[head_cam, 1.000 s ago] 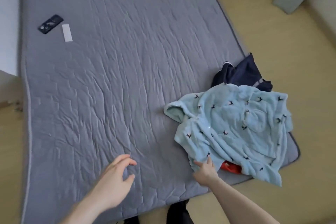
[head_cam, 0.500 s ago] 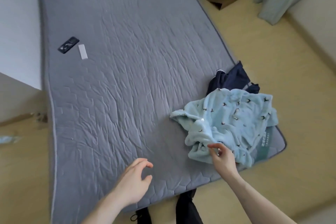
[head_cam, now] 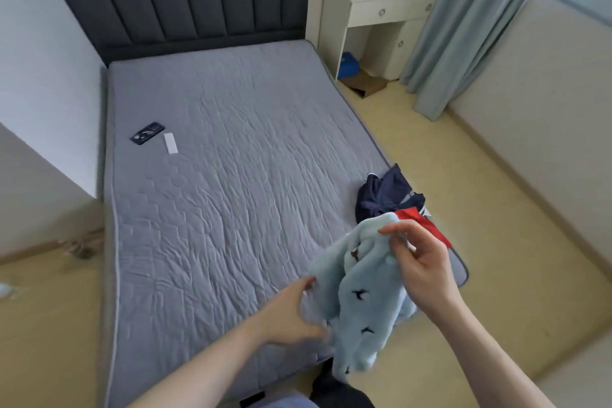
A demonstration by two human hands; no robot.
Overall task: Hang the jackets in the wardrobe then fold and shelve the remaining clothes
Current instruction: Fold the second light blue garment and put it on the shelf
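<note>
Head view: right hand (head_cam: 422, 267) pinches light-blue fleece jacket (head_cam: 361, 301) at top edge, left hand (head_cam: 291, 315) grips its side. Soft, light, floppy; best held at shoulders.

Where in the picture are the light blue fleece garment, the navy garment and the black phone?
light blue fleece garment (head_cam: 361, 305), head view, middle of its hanging fleece.
navy garment (head_cam: 384, 195), head view, centre of the crumpled heap.
black phone (head_cam: 147, 133), head view, middle of its back.
</note>
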